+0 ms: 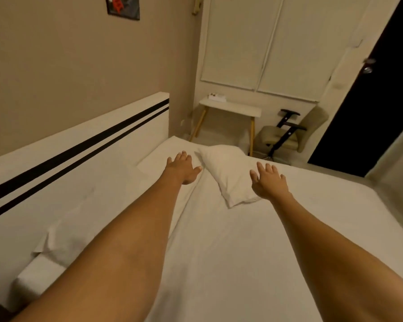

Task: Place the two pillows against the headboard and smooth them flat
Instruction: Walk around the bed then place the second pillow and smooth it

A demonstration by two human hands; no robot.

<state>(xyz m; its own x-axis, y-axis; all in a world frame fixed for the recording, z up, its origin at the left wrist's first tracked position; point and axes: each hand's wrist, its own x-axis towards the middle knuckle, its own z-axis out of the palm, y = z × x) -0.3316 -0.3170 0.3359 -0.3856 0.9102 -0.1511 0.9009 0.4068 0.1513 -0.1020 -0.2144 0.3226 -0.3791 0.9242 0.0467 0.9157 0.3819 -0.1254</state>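
A white pillow (228, 173) lies askew on the far part of the bed (242, 252), away from the headboard (79, 140), which is white with two black stripes. A second white pillow (98, 201) lies flat along the headboard at the left, partly behind my left forearm. My left hand (182, 168) hovers open with fingers spread, just left of the askew pillow. My right hand (269, 182) is open too, over that pillow's right edge. Neither hand holds anything.
Beyond the bed's far end stand a small white side table (230, 108) with a small box on it and a beige chair (286, 133). A white wardrobe (265, 43) and a dark open doorway (382, 101) are at the back right.
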